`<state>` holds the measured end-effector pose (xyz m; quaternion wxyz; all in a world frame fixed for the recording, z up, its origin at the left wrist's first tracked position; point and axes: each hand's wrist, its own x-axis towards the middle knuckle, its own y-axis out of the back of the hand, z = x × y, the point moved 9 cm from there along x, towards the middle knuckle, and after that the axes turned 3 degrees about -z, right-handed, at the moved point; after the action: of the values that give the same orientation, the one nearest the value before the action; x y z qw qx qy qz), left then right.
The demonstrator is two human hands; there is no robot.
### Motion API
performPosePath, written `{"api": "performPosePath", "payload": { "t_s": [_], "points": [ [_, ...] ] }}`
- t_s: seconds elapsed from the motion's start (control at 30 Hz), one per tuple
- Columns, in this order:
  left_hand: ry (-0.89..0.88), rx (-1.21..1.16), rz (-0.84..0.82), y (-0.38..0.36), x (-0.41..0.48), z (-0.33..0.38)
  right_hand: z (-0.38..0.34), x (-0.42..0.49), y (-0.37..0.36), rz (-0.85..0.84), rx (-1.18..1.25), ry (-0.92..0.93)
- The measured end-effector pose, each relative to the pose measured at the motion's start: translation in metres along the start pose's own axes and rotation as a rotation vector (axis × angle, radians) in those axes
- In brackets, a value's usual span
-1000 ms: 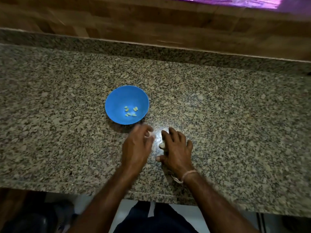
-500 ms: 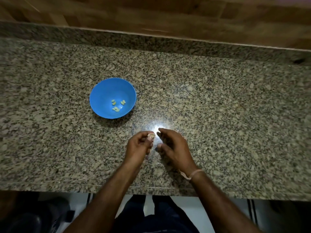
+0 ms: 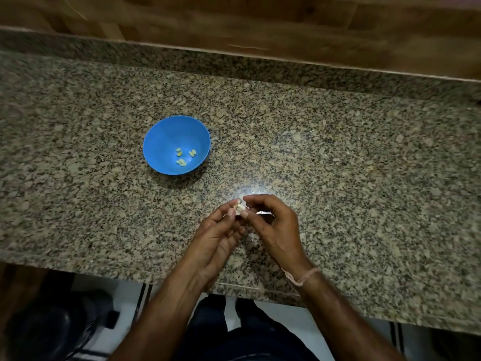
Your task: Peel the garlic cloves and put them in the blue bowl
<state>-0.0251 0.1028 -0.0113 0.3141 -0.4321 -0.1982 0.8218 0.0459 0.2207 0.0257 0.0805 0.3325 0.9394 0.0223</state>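
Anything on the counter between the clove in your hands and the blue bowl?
Nothing visible. The left hand and right hand pinch the garlic clove; only counter shows between it and the blue bowl, whose open top holds a few peeled cloves.

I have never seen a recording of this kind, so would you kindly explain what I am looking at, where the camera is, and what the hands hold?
There is no machine here: these are a person's two bare hands. The single picture comes from a wide-angle camera worn on the person's head, looking forward and down. The surface is a speckled granite counter. On it stands a blue bowl with a few small peeled cloves inside. Nearer the person, the left hand and the right hand meet above the counter and together pinch one garlic clove, apparently working on its skin. The right wrist wears a thin band.
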Motion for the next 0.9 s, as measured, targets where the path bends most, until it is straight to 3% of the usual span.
{"api": "performPosePath", "payload": {
  "t_s": [0.6, 0.9],
  "points": [
    [-0.030, -0.053, 0.046, -0.014, 0.001, -0.003, 0.004, -0.007, 0.011, -0.076, 0.108, -0.071],
    [-0.025, -0.037, 0.098, -0.011, 0.002, 0.000, -0.006, -0.008, 0.014, -0.009, -0.054, 0.035]
  ]
}}
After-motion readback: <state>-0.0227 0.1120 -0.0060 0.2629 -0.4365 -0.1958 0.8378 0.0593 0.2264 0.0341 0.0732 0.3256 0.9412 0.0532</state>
